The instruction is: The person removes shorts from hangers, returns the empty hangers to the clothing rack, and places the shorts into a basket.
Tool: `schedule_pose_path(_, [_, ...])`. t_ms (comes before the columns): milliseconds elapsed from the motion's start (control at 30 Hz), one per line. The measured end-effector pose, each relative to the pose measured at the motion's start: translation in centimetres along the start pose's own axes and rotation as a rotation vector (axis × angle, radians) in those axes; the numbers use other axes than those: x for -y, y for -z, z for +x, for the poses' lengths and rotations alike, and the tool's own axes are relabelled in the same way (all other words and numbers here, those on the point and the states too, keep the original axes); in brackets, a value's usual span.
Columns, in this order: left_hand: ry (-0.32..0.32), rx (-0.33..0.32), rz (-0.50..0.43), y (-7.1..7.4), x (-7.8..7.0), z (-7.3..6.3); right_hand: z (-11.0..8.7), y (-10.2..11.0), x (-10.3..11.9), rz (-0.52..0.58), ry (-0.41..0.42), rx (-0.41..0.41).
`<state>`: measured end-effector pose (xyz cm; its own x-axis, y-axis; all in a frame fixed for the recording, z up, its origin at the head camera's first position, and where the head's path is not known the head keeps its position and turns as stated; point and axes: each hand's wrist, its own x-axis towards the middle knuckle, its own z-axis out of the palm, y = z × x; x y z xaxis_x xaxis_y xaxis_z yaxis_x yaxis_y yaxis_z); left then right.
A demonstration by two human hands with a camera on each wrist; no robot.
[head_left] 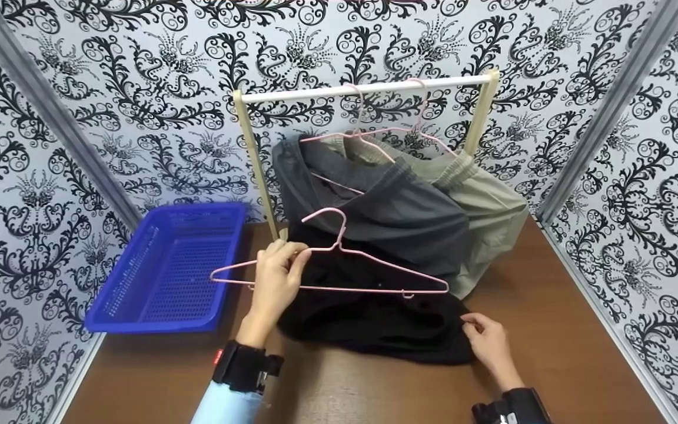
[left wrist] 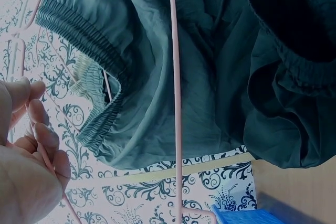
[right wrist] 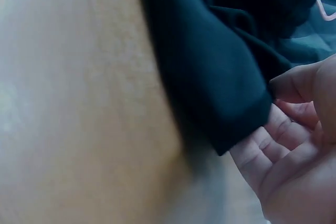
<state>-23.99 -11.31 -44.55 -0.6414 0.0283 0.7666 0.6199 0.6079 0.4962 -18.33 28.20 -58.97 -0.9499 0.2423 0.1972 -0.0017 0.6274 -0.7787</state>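
Fingers of left hand (higher than right hand) pinch pink hanger

I've got room to pass over the worktop right of the black garment, but the blue basket blocks the left and the hanging clothes pretty much wall off the back.

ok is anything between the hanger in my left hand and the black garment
Nothing visible: in the head view, the pink hanger in your left hand crosses directly in front of the black garment. Your right hand pinches its right edge.
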Motion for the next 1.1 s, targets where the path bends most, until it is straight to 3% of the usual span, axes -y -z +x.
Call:
schedule_pose_path(300, [-0.022,0.016,-0.017,-0.3,-0.2,-0.2,0.4,0.6,2.1,0.312,0.064,-0.126])
schedule_pose_path(467, [-0.051,0.023,-0.025,-0.7,-0.5,-0.3,0.4,0.6,2.7,0.442,0.112,-0.128])
schedule_pose_path(867, [-0.1,0.065,-0.047,-1.5,-1.5,-0.4,-0.3,0.3,3.6,0.577,0.262,0.102])
schedule_pose_path(1100, [-0.136,0.062,-0.064,-2.0,-1.9,-0.3,-0.3,0.1,3.9,0.598,0.281,0.132])
